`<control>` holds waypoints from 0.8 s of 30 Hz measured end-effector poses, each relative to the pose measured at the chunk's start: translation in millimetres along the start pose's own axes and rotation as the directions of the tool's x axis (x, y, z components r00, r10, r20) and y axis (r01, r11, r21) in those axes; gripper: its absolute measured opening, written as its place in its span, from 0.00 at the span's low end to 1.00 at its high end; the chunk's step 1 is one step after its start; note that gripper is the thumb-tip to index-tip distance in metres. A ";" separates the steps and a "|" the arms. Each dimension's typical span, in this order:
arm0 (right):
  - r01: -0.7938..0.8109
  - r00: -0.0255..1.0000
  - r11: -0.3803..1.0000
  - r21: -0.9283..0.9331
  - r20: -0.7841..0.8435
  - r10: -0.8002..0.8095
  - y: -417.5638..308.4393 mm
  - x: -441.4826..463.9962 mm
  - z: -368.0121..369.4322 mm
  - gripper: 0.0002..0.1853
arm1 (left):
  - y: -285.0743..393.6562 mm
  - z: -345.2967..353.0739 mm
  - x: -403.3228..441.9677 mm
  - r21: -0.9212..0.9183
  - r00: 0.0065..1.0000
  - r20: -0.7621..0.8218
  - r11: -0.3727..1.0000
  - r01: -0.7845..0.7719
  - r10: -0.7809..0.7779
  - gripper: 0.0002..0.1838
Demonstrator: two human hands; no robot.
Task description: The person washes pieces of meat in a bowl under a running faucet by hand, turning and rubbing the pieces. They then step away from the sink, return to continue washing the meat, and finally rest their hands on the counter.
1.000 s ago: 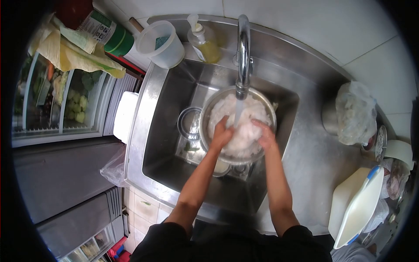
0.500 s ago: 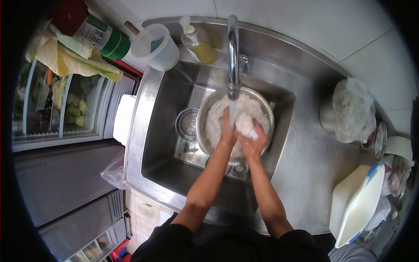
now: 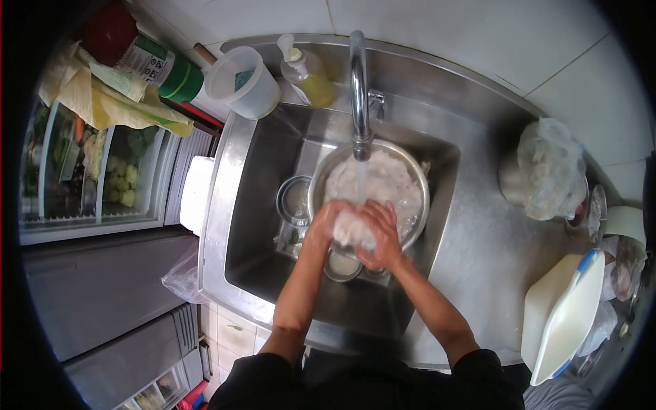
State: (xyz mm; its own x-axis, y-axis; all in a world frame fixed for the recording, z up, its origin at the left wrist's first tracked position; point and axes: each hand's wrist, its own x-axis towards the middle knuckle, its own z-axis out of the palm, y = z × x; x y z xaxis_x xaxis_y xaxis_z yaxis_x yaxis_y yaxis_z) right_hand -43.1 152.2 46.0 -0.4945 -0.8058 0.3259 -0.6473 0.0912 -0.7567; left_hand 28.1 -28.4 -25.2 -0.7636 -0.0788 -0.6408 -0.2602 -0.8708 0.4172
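Note:
Both hands are at the near rim of a round metal bowl (image 3: 424, 205) in the sink. Between them is a soft, pale white lump (image 3: 352, 230), its exact kind unclear. My left hand (image 3: 331, 216) is closed around its left side, slightly blurred. The fingers of my right hand (image 3: 380, 232) wrap over its right side. More whitish pieces (image 3: 389, 179) lie in cloudy water inside the bowl. From the curved tap (image 3: 359, 89), a stream of water (image 3: 361, 179) falls into the bowl, just beyond my hands.
Small metal bowls (image 3: 294, 198) sit in the sink basin (image 3: 263, 239). Behind it stand a soap pump bottle (image 3: 311, 80) and a plastic tub (image 3: 244, 85). On the right counter are a plastic-bagged bundle (image 3: 552, 171) and a cream container (image 3: 547, 307). A glass-fronted fridge (image 3: 102, 171) is at left.
Both hands have drawn back from the bowl's middle to its near rim, bringing the pale lump along. The left hand has come round to the lump's left side. Water keeps running.

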 end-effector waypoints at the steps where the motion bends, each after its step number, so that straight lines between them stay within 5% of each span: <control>1: -0.030 1.000 0.999 0.042 0.002 0.030 -4.2 1.3 -4.7 0.39 | -2.9 -0.9 -2.6 -0.020 1.000 -0.001 1.000 0.002 -0.002 0.08; 3: -0.078 0.994 0.992 0.099 -0.074 0.085 2.4 -0.4 4.0 0.41 | -9.3 -5.3 -11.8 -0.064 1.000 -0.012 0.998 0.002 -0.003 0.11; 6: -0.471 0.802 0.849 0.240 -0.284 0.525 15.2 12.3 28.6 0.40 | -19.8 -1.3 -18.0 -0.064 0.998 -0.045 0.997 -0.039 0.036 0.19; 9: -0.689 0.505 0.325 0.648 0.108 0.856 24.4 32.1 15.6 0.44 | -18.2 13.9 -33.1 -0.020 0.997 -0.065 0.999 -0.049 0.048 0.29; 12: -0.705 0.414 0.170 0.688 0.206 0.887 38.1 36.4 20.6 0.46 | -8.2 47.4 -52.1 0.013 0.991 -0.064 0.993 -0.120 0.120 0.28; 15: -0.705 0.365 0.093 0.703 0.247 0.898 17.6 48.6 4.4 0.45 | -8.8 51.5 -56.3 0.084 0.976 -0.149 0.986 -0.147 0.159 0.29; 24: -0.613 0.479 0.321 0.722 0.016 0.878 28.9 40.4 23.8 0.28 | -15.7 48.5 -56.6 0.155 0.971 -0.130 0.972 -0.178 0.199 0.30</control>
State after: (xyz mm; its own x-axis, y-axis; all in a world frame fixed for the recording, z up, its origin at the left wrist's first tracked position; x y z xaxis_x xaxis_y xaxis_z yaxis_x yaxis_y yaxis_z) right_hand -68.0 108.3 23.8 -0.7956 -0.3152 -0.5174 0.5142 0.1004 -0.8518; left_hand 46.7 13.3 35.8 -0.7168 -0.3125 -0.6234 -0.2089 -0.7567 0.6195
